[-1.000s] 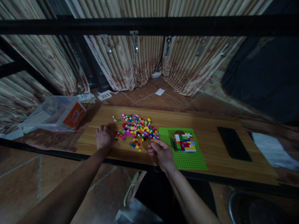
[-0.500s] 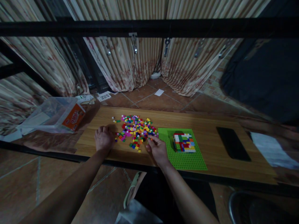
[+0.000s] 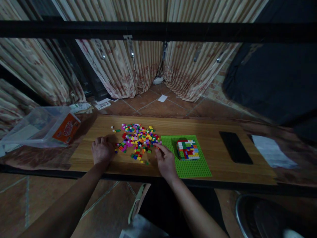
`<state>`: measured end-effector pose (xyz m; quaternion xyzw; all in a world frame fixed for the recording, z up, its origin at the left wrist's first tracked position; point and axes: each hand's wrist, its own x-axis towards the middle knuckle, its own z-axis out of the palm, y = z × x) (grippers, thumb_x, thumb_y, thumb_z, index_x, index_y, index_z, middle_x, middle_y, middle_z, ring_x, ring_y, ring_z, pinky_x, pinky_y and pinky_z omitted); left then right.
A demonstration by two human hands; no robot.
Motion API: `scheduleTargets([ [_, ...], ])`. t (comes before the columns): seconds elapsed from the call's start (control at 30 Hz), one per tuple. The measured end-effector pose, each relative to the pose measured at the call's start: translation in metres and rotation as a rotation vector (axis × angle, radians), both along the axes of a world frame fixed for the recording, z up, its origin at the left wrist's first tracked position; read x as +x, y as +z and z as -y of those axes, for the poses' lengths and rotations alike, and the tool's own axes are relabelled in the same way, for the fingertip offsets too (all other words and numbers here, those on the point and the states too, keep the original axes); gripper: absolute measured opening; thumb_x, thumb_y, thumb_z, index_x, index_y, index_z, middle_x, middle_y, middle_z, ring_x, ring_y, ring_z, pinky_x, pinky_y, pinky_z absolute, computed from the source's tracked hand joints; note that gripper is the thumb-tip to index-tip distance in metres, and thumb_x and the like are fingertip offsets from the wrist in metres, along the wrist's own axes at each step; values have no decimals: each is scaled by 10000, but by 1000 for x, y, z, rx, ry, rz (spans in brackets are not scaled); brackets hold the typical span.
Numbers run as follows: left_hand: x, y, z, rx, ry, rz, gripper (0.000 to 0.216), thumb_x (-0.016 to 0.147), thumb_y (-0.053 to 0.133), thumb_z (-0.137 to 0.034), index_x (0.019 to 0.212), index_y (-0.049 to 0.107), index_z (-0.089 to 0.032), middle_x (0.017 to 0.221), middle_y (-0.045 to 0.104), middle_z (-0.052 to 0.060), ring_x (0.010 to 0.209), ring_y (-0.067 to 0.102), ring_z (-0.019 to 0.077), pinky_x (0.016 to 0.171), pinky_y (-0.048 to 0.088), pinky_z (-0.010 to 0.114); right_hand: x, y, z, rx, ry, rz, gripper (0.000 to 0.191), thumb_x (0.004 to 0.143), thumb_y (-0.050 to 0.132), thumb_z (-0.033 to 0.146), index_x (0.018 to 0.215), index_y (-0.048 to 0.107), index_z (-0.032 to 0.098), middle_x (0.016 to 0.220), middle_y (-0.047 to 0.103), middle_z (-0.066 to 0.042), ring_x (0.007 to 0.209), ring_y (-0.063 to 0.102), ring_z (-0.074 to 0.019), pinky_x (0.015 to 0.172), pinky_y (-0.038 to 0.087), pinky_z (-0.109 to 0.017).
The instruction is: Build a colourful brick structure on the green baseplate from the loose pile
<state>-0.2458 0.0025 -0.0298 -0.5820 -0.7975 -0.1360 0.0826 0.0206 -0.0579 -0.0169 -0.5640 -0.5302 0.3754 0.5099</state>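
Note:
A heap of small coloured bricks lies on the wooden table. Right of it sits a green baseplate carrying a low multicoloured block of bricks. My left hand rests on the table at the heap's left edge, fingers curled loosely, nothing visible in it. My right hand is at the heap's right edge beside the baseplate, fingertips pinched down among the bricks; what they hold is too small to make out.
A clear plastic box with an orange label lies tipped at the table's left end. A black phone lies flat to the right, white paper beyond it. Curtains hang behind; a black bar crosses overhead.
My right hand moved from near the baseplate's front left corner up to the heap's right edge. The left hand has stayed put. The camera view shifted slightly right.

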Motion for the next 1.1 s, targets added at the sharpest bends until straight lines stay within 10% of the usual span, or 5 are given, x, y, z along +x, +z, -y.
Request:
scheduleTargets([
  [0.57,1,0,0,10,-9,6,389,844,387,-211,1130,618,-86,1113,602,182,1035,516,333,898,418,446,49,2,42,-94,-92,-178,273,826,616,449,971,660,222,921,723,-53,851,697,-215,749,567,-371],
  [1.1,-2,0,-1,27,-54,53,376,839,400,-214,1119,611,-80,1105,597,218,1062,521,347,898,429,508,126,3,25,122,-375,307,220,815,617,396,872,743,226,1037,584,-81,1021,556,-231,916,444,-432],
])
